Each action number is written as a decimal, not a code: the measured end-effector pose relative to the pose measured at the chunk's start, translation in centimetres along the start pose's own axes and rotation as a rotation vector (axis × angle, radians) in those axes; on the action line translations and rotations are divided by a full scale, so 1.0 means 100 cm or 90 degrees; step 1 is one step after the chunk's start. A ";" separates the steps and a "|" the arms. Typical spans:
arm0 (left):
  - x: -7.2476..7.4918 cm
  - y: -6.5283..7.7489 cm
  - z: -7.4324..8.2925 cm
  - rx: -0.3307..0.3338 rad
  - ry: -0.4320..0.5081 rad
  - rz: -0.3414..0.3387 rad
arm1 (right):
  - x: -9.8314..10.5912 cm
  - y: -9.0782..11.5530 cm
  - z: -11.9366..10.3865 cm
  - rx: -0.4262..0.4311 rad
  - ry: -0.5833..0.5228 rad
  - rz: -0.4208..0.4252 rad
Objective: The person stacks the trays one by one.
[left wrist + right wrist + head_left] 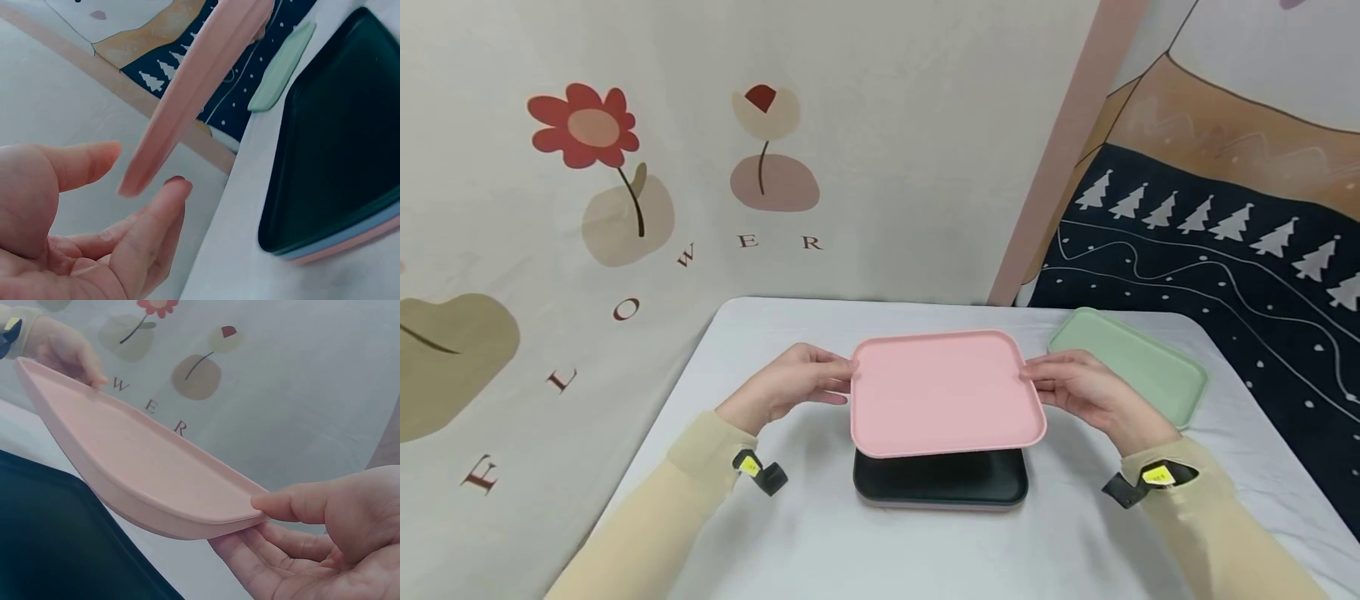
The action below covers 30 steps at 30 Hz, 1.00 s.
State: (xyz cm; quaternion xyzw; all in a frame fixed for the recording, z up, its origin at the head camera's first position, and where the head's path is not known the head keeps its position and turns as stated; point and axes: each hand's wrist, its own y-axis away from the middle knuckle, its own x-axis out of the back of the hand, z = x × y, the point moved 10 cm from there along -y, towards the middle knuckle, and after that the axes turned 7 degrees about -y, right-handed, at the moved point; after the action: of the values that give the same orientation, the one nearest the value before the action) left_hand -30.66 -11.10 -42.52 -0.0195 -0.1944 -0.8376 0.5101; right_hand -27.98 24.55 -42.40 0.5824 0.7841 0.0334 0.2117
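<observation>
A pink rectangular tray (947,393) is held up above a stack of trays, its near edge overlapping them in the head view. My right hand (1078,387) pinches its right edge, thumb on top and fingers underneath. At the opposite edge is my left hand (797,379); in the left wrist view its thumb and fingers straddle the tray's end with visible gaps. Below, a black tray (940,479) tops the stack, with a blue-grey tray (340,242) and another pink tray (350,245) under it. The pink tray hides the stack's far part from the head camera.
A light green tray (1131,362) lies on the white-covered table (760,542) at the back right, behind my right hand. A printed flower curtain (887,167) hangs behind the table, and a dark tree-patterned cloth (1210,250) is on the right.
</observation>
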 end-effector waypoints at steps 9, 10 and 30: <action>-0.014 0.005 -0.003 -0.022 0.070 -0.001 | 0.010 0.008 0.003 0.005 -0.021 0.014; -0.015 0.005 -0.003 -0.023 0.073 0.002 | 0.011 0.009 0.004 0.003 -0.024 0.015; -0.022 0.007 -0.009 -0.025 0.080 0.028 | 0.011 0.023 0.011 0.006 0.031 0.034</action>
State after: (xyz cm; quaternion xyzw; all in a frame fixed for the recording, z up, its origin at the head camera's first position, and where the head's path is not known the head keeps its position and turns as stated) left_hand -28.84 -9.86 -43.69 0.0187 -0.1452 -0.8293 0.5393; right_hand -25.74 26.08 -43.05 0.6034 0.7732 0.0497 0.1885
